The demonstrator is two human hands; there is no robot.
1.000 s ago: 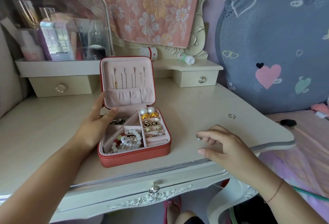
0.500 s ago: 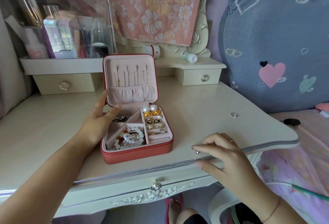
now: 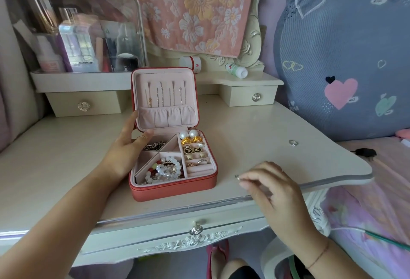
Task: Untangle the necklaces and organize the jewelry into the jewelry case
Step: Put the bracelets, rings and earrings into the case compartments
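Your left hand (image 3: 125, 152) lies with straight fingers against the left side of the open red case (image 3: 175, 190), thumb over its rim, gripping nothing. Your right hand (image 3: 273, 188) pinches a small silver piece (image 3: 237, 177) at its fingertips, right of the case, near the front edge of the desk (image 3: 233, 128). Ring or earring, can't tell. In the upright lid hang the necklaces (image 3: 164, 98). The front-left compartment holds bead bracelets (image 3: 166, 169), the back-right corner pearl earrings (image 3: 188, 134). A loose ring (image 3: 293, 143) lies on the desk, well apart to the right.
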